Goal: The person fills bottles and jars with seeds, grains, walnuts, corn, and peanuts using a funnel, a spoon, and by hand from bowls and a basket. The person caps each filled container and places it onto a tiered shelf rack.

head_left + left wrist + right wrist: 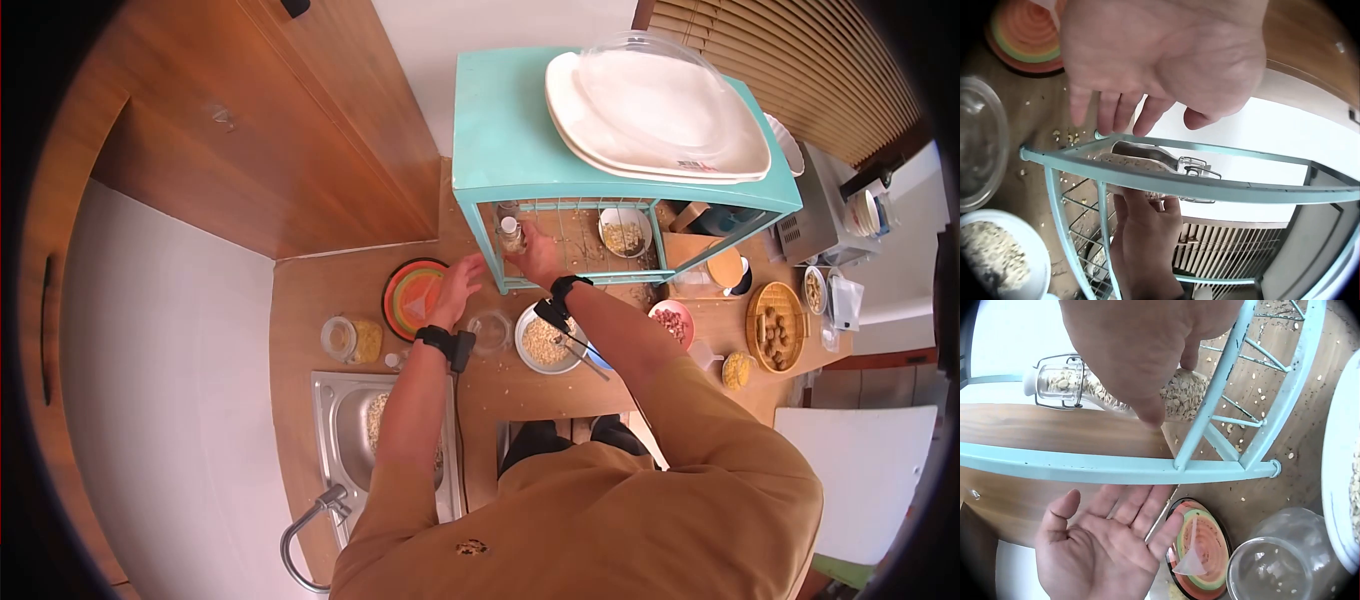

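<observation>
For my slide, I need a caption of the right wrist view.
Right hand, fingers around a clip-top bottle of flakes inside a turquoise rack; left hand open nearby.

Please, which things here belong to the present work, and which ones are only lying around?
Belong, as far as I can judge:
bottle, held in the right grip
rack, where the bottle is
front flake bowl, perhaps; its flakes look similar
funnel, perhaps

Only lying around, it seems:
basket
pink bowl
platters
</observation>
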### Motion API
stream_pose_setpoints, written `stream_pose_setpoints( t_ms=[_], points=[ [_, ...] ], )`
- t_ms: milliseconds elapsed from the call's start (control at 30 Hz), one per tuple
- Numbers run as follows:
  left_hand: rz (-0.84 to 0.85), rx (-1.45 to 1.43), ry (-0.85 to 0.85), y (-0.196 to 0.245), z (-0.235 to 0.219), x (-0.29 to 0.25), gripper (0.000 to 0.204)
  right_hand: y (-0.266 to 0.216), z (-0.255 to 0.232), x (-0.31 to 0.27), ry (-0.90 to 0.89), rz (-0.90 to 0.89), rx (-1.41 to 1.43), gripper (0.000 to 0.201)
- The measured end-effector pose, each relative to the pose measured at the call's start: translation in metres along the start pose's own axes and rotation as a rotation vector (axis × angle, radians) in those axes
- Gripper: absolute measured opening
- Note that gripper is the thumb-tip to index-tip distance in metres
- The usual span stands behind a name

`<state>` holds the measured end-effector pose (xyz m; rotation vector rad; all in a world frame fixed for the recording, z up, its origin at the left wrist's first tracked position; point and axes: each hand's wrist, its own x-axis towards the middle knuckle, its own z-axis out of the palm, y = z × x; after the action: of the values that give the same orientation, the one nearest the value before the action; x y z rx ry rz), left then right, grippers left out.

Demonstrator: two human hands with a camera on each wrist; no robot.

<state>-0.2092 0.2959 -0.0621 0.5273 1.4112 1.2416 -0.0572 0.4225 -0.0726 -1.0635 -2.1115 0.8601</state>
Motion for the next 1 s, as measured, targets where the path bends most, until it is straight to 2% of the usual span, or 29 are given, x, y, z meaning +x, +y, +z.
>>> stream_pose_setpoints(
  t_ms=[233, 300, 467, 633, 700, 867, 1000],
  points=[
    [-0.01, -0.015, -0.078, -0.01, 0.003, 0.024, 0.057, -0.002, 0.001, 0.004, -0.066, 0.086, -0.028, 0.058],
    [-0.005, -0.016, -0.104, -0.015, 0.006, 0.033, 0.059, -0.009, -0.005, 0.007, -0.135, 0.119, 0.002, 0.062],
    [0.047, -0.061, -0.173, -0.026, 0.009, 0.043, 0.057, -0.003, 0.002, 0.008, -0.089, 0.124, -0.011, 0.063],
    [0.063, -0.131, -0.18, -0.03, 0.008, 0.049, 0.054, -0.006, 0.004, 0.011, -0.089, 0.172, 0.027, 0.064],
    [0.077, -0.134, -0.176, -0.031, 0.009, 0.049, 0.052, -0.006, 0.005, 0.011, -0.093, 0.242, 0.038, 0.064],
    [0.033, -0.167, -0.137, -0.038, 0.011, 0.057, 0.049, 0.001, 0.008, 0.011, -0.079, 0.205, 0.065, 0.062],
    [0.073, -0.133, -0.131, -0.043, 0.011, 0.061, 0.049, 0.003, 0.009, 0.011, -0.071, 0.183, 0.069, 0.06]
  ],
)
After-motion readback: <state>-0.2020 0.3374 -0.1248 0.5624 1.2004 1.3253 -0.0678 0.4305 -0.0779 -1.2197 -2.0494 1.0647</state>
